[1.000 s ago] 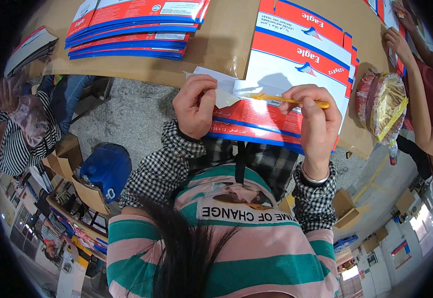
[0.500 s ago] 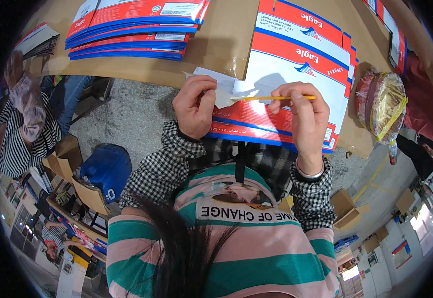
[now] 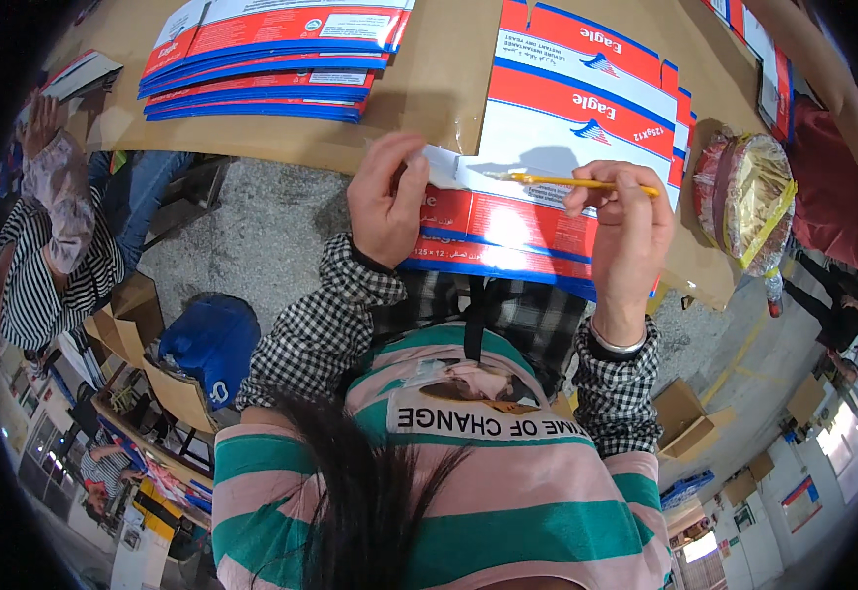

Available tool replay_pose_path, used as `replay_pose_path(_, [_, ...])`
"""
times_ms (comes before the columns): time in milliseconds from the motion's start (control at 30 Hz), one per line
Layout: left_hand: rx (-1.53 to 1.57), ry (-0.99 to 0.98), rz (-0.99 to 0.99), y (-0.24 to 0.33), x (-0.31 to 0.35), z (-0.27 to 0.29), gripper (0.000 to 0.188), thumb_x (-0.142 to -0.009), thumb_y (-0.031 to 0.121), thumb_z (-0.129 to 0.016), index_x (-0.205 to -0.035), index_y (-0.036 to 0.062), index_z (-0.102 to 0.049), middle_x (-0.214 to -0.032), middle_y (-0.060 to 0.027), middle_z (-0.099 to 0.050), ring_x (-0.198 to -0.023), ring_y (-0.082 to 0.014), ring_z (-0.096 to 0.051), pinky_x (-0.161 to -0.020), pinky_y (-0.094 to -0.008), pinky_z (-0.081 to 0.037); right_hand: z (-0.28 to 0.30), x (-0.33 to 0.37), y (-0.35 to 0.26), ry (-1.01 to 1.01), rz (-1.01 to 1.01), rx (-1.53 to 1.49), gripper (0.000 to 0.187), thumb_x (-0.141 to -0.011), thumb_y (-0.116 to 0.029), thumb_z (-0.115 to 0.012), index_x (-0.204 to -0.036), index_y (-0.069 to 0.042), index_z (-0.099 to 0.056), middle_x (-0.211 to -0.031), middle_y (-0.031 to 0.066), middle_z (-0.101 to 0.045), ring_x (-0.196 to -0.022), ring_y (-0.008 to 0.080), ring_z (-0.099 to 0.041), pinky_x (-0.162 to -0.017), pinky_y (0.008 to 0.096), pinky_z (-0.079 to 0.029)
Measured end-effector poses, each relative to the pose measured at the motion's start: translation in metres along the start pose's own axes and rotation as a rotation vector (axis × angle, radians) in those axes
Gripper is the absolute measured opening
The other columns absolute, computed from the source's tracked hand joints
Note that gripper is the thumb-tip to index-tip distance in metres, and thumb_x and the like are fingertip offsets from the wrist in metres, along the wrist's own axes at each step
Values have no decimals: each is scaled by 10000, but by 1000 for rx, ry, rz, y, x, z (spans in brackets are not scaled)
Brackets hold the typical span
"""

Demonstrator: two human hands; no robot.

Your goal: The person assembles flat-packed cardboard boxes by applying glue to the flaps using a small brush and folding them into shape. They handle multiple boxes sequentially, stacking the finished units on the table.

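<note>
A flat printed carton (image 3: 547, 241), white, red and blue, lies on the stack in front of me. My right hand (image 3: 625, 226) pinches a thin brush (image 3: 576, 181) with a yellow handle; its pale tip hangs over the carton, pointing left. At the carton's left edge, a small white flap (image 3: 445, 167) sits beside my left hand (image 3: 387, 202). The left fingers are half curled, thumb and forefinger apart, with the fingertips smeared by motion. Contact between that hand and the flap is unclear.
A pile of flat cartons (image 3: 271, 59) lies at the far left of the brown table (image 3: 439, 59). On the right stands a round plastic-wrapped bundle (image 3: 758, 202) with yellow tape. A blue barrel (image 3: 207, 344) stands on the floor at left. Other people stand on both sides.
The carton has shifted slightly left, and its white flap now lies flatter. My left fingers have come off the flap's edge. My right hand and brush have moved a little right.
</note>
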State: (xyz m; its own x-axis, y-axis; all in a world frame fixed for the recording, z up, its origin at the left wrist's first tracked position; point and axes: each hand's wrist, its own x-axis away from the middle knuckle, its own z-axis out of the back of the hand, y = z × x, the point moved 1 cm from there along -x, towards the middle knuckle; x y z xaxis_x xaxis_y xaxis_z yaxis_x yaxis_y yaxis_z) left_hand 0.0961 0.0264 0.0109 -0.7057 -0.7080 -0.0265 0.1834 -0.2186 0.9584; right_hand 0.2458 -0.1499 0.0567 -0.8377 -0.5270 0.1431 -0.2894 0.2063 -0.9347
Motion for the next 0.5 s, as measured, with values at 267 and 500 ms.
replay_pose_path(267, [-923,134,-241,46,8,19,534,-792,247,-697,-1203,-29,-499,-1221,-244,-492,-896,-351,-593,-832,-418,-472,38,16,-34,274,187,-61,223,-952,-150,-431,-922,50,-526,-912,216,-612,-691,224,-605,-633,317,-497])
replay_pose_path(500, [-602,94,424,21,6,22,603,-709,368,-749,-1104,-25,-519,-977,-234,-605,-978,-382,-577,-840,-445,-463,60,40,-56,315,265,-126,238,-951,-169,-434,-947,47,-533,-912,198,-601,-688,206,-578,-631,311,-475])
